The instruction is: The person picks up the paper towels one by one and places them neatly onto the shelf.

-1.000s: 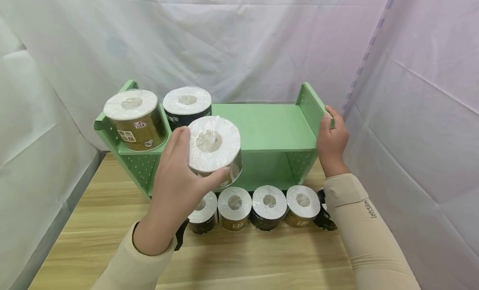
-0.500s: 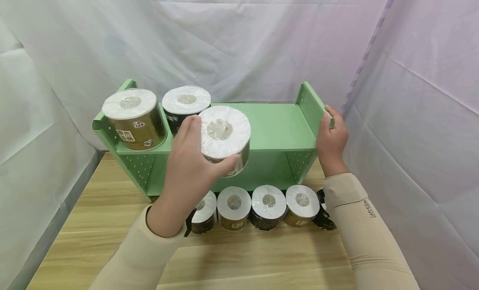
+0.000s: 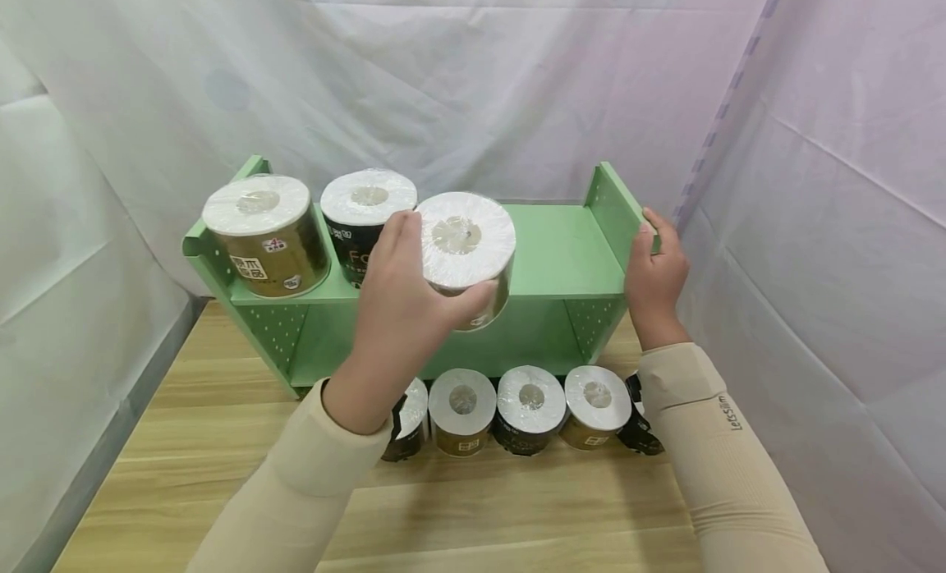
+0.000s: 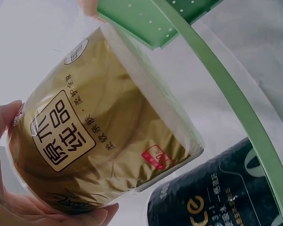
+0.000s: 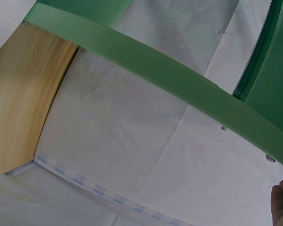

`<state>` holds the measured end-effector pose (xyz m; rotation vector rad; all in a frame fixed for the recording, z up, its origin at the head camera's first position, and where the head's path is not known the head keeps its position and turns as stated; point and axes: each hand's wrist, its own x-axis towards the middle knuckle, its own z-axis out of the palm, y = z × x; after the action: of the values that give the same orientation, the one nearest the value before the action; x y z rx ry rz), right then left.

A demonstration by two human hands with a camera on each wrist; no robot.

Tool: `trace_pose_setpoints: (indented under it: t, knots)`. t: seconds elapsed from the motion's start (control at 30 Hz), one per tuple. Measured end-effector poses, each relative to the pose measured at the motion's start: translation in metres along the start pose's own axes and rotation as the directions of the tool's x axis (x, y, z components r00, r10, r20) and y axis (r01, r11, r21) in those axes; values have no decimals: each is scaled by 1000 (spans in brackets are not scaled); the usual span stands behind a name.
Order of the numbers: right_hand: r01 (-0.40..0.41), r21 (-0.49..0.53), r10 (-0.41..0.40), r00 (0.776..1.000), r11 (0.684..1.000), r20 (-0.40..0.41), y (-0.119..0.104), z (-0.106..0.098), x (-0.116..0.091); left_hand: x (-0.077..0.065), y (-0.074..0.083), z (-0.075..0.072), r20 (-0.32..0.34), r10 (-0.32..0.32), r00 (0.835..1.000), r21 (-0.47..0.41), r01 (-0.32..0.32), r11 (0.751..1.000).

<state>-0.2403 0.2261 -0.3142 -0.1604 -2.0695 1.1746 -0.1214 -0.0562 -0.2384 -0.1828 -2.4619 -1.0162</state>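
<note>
My left hand (image 3: 414,302) holds a plastic-wrapped toilet roll (image 3: 467,243), fingers on its far left side and thumb across the front. In the left wrist view its gold wrapper (image 4: 92,127) with a printed label faces the camera. The roll is off the table, at the front edge of the green shelf's upper board (image 3: 554,257). To its left on that board stand a gold toilet roll (image 3: 277,261) and a black one (image 3: 369,199), the latter partly behind my left hand. My right hand (image 3: 656,273) grips the shelf's right side panel (image 3: 615,212).
Several more wrapped toilet rolls (image 3: 530,396) stand in a row on the wooden table (image 3: 517,515) before the shelf. The lower shelf compartment (image 3: 528,335) lies behind them. White cloth (image 3: 502,97) hangs at the back and both sides.
My left hand has carried the gold toilet roll up and to the right, away from the black roll, whose printed front shows more now. My right hand has stayed on the side panel.
</note>
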Motion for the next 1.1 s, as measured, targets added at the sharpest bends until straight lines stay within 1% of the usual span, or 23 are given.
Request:
trace_pose_setpoints:
  t: [0.07, 0.2, 0.33, 0.47, 0.63, 0.87, 0.97, 1.1]
  knots:
    - [1, -2, -1, 1000, 1000, 0, 0, 0, 0, 2, 1, 3, -8, 8, 1000, -8, -8, 1000]
    - [-3, -4, 3, 1000, 1000, 1, 1, 0, 1, 7, 4, 7, -5, 0, 1000, -17, 0, 1000]
    - [-5, -5, 5, 1000, 1000, 1, 1, 1, 1, 12, 4, 11, 1, -16, 1000, -5, 16, 1000]
    - [-8, -2, 8, 1000, 1000, 3, 1, 1, 0, 19, 4, 17, -10, -17, 1000, 9, 17, 1000]
    - [-7, 9, 7, 1000, 1000, -1, 1, 1, 1, 25, 5, 23, -15, -13, 1000, 5, 13, 1000]
    - [-10, 15, 10, 1000, 1000, -8, 2, 1, 1, 32, 8, 29, -4, -36, 999, 5, 36, 999]
    - [-10, 10, 10, 1000, 1000, -6, 2, 1, 1, 34, 7, 32, -10, -35, 999, 5, 35, 999]
    - [-11, 4, 11, 1000, 1000, -5, 2, 1, 1, 38, 6, 37, -23, -19, 1000, 10, 19, 1000]
